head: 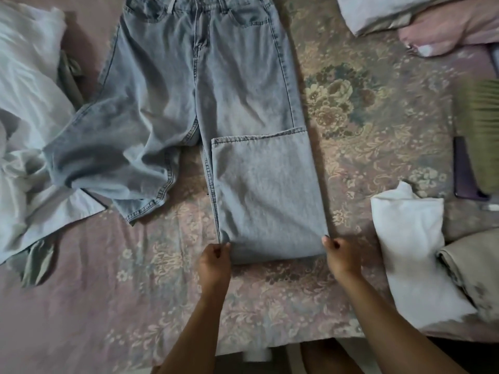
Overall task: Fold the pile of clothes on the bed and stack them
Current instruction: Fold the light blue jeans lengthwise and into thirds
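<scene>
A pair of light blue jeans (216, 85) lies waist-away on the flowered bedspread (378, 147). Its right leg is folded back on itself, with the hem lying across the knee area. Its left leg lies crumpled toward the left. My left hand (214, 261) pinches the left corner of the fold at the near end. My right hand (341, 256) pinches the right corner of the same fold. A folded white garment (413, 247) and a folded beige garment (469, 265) lie side by side at the right.
A heap of white and pale blue clothes (27, 117) lies at the left. Pillows (432, 20) sit at the top right. A green ribbed item (478, 130) and a dark purple phone-like object (465, 171) lie at the right edge. The bed's near edge (270, 352) runs under my forearms.
</scene>
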The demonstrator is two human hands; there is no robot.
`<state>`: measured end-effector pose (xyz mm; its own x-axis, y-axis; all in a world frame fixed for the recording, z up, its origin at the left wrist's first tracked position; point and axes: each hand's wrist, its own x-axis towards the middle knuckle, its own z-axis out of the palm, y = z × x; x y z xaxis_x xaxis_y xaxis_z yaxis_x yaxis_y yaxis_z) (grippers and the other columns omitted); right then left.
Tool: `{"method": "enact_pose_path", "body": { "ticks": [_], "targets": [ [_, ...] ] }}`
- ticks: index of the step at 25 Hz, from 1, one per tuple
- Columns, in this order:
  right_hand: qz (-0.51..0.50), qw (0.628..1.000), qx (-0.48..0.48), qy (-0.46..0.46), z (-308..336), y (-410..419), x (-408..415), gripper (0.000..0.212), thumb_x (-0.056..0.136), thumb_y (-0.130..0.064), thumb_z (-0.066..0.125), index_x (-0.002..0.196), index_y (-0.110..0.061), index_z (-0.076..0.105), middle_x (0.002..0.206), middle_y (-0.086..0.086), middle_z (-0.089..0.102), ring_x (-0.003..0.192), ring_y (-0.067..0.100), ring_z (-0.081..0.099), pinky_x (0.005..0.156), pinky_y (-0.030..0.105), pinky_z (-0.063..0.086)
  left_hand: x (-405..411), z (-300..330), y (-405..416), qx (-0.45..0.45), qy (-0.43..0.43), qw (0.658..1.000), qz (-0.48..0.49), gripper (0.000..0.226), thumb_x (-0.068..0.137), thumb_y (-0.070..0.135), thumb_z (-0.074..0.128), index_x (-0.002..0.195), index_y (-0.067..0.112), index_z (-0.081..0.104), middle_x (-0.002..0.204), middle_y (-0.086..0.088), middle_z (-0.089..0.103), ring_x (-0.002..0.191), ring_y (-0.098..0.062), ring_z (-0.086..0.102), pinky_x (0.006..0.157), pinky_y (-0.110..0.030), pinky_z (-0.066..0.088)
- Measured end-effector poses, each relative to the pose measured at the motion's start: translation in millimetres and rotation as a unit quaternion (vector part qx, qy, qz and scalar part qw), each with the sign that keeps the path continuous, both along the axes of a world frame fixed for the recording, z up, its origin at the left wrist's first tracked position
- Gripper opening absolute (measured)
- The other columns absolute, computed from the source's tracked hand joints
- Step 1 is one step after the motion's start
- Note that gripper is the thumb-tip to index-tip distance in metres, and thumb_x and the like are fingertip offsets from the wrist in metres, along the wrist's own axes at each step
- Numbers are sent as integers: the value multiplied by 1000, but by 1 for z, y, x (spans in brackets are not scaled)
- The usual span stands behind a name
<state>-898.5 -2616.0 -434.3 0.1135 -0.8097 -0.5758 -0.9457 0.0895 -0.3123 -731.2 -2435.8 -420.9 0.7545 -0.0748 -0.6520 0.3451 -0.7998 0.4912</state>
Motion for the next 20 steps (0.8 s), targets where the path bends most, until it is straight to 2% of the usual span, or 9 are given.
{"method": "enact_pose_path", "body": {
  "ticks": [3,6,9,11,15,17,18,19,20],
  "targets": [
    [-14,999,25,-21,5,2,-1,39,97,-29,51,87,6,64,88,26,65,86,38,60,65,32,31,-3,0,0,11,25,997,66,21,91,27,62,81,9,62,67,-2,57,62,-15,51,56,-28,40],
    [-79,992,70,-66,5,-5,5,35,94,-28,57,94,5,65,89,21,65,85,32,60,68,30,36,-3,-2,4,6,43,996,77,28,87,31,67,78,4,70,67,-9,63,65,-23,59,66,-35,50],
    [-217,954,150,-145,1,-9,6,23,87,-19,67,98,1,64,97,19,64,81,27,58,69,31,43,-1,3,6,-7,68,993,101,17,83,23,72,79,7,67,64,-2,60,64,-19,59,57,-26,47],
    [-238,950,127,-156,7,-10,2,16,81,-14,73,88,-3,64,97,21,66,76,25,58,66,31,45,-3,8,6,-18,91,991,100,15,81,17,74,80,7,62,64,-3,59,59,-15,53,50,-21,41],
    [-135,984,-56,-103,24,-17,-11,18,76,-7,75,86,3,65,85,18,65,78,25,59,71,29,40,-24,6,6,-43,123,988,84,32,77,17,78,85,13,47,81,-12,62,62,-20,54,54,-29,44],
    [-64,989,-111,-77,19,-16,-15,17,75,-2,74,82,6,62,86,25,64,83,35,60,73,33,40,-35,3,4,-35,116,991,63,32,82,15,73,96,10,44,93,-14,61,73,-22,57,63,-29,48],
    [-23,989,-140,-38,15,-12,-13,20,75,-3,73,87,7,61,93,29,61,90,41,59,77,38,42,-39,2,2,3,87,996,2,31,87,13,65,109,8,44,105,-14,60,85,-24,59,73,-28,49],
    [32,982,-186,10,10,-5,-8,27,76,-6,71,97,6,60,103,32,58,98,46,55,84,44,44,-40,-1,1,65,12,992,-110,37,91,14,56,124,7,41,121,-15,56,103,-28,56,87,-31,46],
    [103,967,-230,38,4,4,1,36,79,-11,67,111,3,59,115,32,54,108,48,50,91,50,43,-38,-5,0,104,-96,963,-229,45,94,18,48,137,9,36,136,-15,48,121,-31,48,101,-37,39]
  ]
}}
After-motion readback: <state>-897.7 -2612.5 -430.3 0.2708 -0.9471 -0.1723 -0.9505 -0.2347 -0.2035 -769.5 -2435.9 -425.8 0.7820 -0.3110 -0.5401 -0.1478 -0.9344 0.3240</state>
